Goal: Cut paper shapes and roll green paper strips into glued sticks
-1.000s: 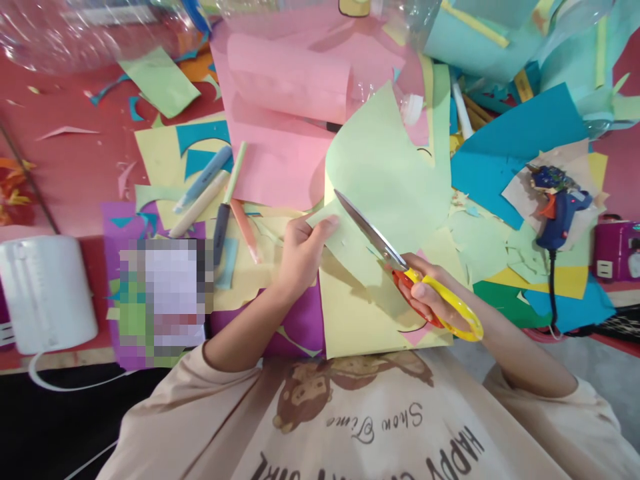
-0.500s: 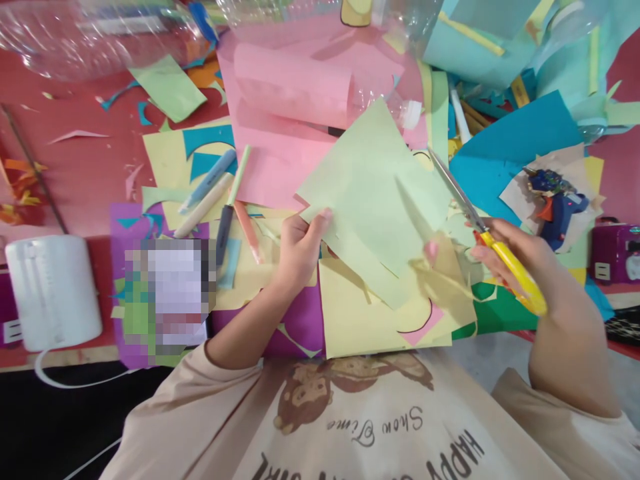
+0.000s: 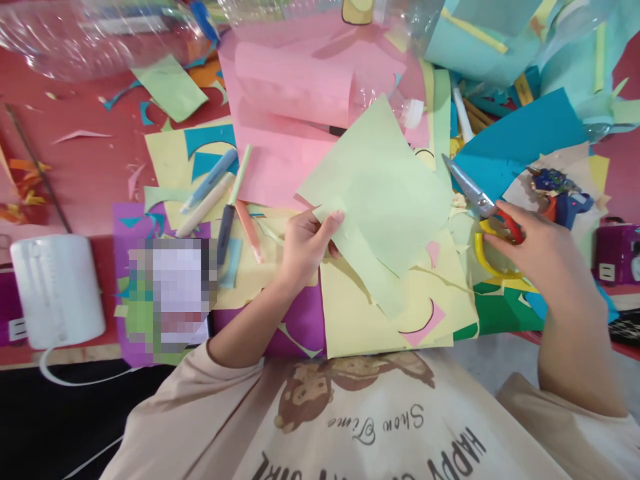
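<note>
My left hand [image 3: 313, 247] pinches the left corner of a pale green sheet of paper [image 3: 385, 187] between thumb and fingers. The sheet is held tilted above the papers, with a cut strip hanging from its lower side. To the right of it, my right hand [image 3: 535, 247] is closed on scissors [image 3: 473, 187] with one red and one yellow handle. Their blades look together and point up and left, apart from the sheet. Under the green sheet lies a pale yellow sheet [image 3: 390, 333] with a small pink piece [image 3: 425, 323] on it.
Several markers [image 3: 210, 179] lie left of my left hand. A pink-wrapped bottle [image 3: 295, 80] rests beyond the sheet. At right are blue paper [image 3: 520, 133] and a dark blue glue gun [image 3: 570, 210]. A white device [image 3: 57, 290] stands at far left beside a blurred phone [image 3: 177, 287].
My right hand has turned the scissors over, so the red handle now shows and the yellow one hangs lower. The blades have shifted slightly right. The green sheet has barely moved.
</note>
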{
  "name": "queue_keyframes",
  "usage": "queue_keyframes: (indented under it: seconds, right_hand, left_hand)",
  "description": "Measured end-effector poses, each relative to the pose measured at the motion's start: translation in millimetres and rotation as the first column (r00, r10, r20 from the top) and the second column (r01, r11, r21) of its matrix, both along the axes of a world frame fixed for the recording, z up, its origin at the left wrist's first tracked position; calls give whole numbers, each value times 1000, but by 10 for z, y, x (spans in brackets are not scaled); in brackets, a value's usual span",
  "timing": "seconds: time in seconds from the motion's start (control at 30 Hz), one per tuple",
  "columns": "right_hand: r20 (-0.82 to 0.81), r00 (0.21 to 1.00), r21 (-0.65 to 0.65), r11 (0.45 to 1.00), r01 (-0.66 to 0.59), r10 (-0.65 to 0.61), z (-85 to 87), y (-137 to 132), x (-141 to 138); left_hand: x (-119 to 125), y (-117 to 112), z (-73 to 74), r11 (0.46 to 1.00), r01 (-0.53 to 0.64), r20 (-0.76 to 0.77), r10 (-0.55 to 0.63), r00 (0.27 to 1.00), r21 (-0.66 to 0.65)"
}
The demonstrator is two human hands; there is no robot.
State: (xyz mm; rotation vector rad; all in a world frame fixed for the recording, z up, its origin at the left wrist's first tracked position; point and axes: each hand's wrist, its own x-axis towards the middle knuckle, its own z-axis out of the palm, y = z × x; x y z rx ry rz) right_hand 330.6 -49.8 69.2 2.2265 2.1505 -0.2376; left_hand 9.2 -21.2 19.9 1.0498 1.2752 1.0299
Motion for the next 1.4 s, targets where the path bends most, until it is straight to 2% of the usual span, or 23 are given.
queue_keyframes:
  seconds: [0.1,0.17,0.23,0.27,0.3,0.33,0.37,0.43,0.53,0.6,0.73,0.8,0.87,0.97,1.07,1.17,1.33,1.4]
  right_hand:
    - [129,992,19,1000,2,-4,86,-36,-63]
    - [154,987,108,994,30,-46,149,-42,-154]
    - [14,1000,160,987,-10,8,192,-27,-295]
    - [-91,995,235,972,-27,49,201,-14,-388]
    - [-222,970,189,980,-56,99,202,2,-496]
    - [-380,916,44,992,-117,125,193,20,-616]
    - [-508,854,-69,983,-168,110,175,39,-743]
    - [-646,761,-227,934,-277,68,113,82,-999]
    - [-747,663,-305,865,-399,42,-29,156,-1294]
    - [-812,584,-285,871,-400,3,-132,206,-1393]
    - [-937,336,-199,932,-304,-90,-298,295,-1383]
    - [-965,222,-181,966,-187,-138,-358,338,-1328]
    - [-975,158,-168,984,-57,-157,-407,381,-1276]
    - [-982,130,-136,990,39,-140,-455,430,-1230]
    - [-986,130,-102,994,29,-104,-472,455,-1215]
    - [-992,108,-66,997,44,-70,-489,476,-1198]
    - [-997,74,-4,974,227,-21,-531,506,-1162]
    - [-998,67,4,968,252,-14,-526,492,-1169]
  left_hand:
    - [17,-7,43,999,1,-48,-3,999,-44]
    - [26,-15,71,998,21,-62,-25,998,-62]
    - [33,-26,88,997,55,-76,-59,995,-54]
    - [36,-32,89,996,76,-88,-79,993,-36]
    - [38,-38,85,995,99,-106,-99,989,-11]
    - [42,-45,77,992,123,-129,-119,984,21]
    - [46,-50,65,988,147,-153,-138,979,51]
    - [62,-56,43,978,193,-187,-176,966,80]
    - [97,-35,44,970,237,-201,-223,954,47]
    - [118,-1,73,969,247,-206,-237,950,24]
    - [135,63,135,966,258,-159,-251,955,24]
    - [140,70,131,949,312,-134,-304,943,46]
    - [147,58,100,914,401,-160,-387,908,62]
    - [150,28,35,878,473,-266,-439,858,77]
    - [129,17,-4,882,462,-313,-416,853,87]
    - [95,28,-13,899,423,-269,-382,884,115]
    - [59,42,-42,923,344,-190,-311,931,171]
    - [53,42,-59,923,327,-179,-294,939,200]
